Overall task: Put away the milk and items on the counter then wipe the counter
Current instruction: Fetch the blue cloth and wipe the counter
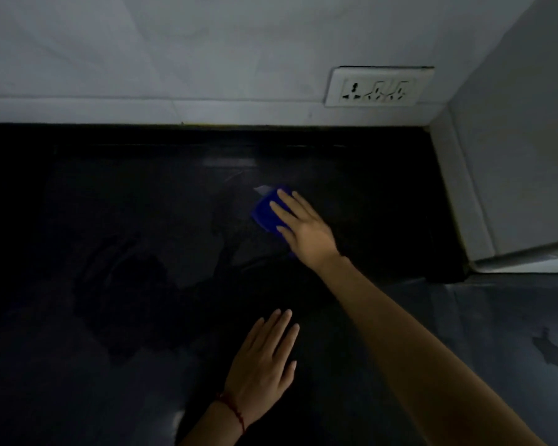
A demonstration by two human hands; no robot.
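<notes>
A dark, glossy counter (pixel 110 204) fills most of the view. My right hand (pixel 303 228) lies flat with straight fingers on a blue cloth (pixel 266 210) near the middle of the counter, pressing it down. Most of the cloth is hidden under the palm. My left hand (pixel 264 365) rests flat on the counter near the front edge, fingers straight, holding nothing. A red thread is tied round its wrist.
A white tiled wall (pixel 174 59) runs along the back of the counter, with a white socket plate (pixel 379 86) at the right. A pale wall or appliance side (pixel 512 156) closes the right end. A small dark mark (pixel 553 350) lies at the front right.
</notes>
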